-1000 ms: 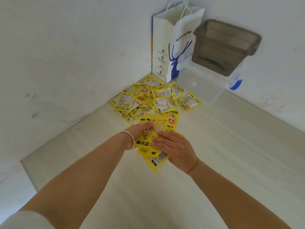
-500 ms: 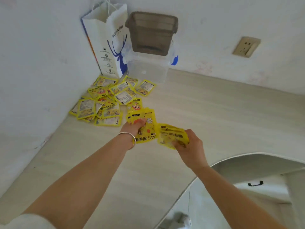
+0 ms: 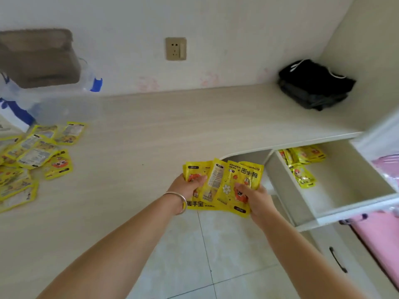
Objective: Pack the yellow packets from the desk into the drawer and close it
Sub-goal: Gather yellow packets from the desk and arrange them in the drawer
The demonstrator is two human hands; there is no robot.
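Over the desk (image 3: 172, 130) edge, you're gripping a fanned bunch of yellow packets (image 3: 224, 184) with both hands: left hand (image 3: 187, 187) and right hand (image 3: 253, 199) each clamped on a side. The open drawer (image 3: 345, 190) at right is already holding some packets. The loose pile (image 3: 32, 156) is lying far left, the black bag (image 3: 313, 85) back right. Since half a second ago, your hands are rejoining and the bunch is nearing the drawer.

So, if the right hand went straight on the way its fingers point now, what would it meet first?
The right hand grips the fanned yellow packets, fingers pointing up-left. Beyond them, probably the desk edge; depth is unclear.
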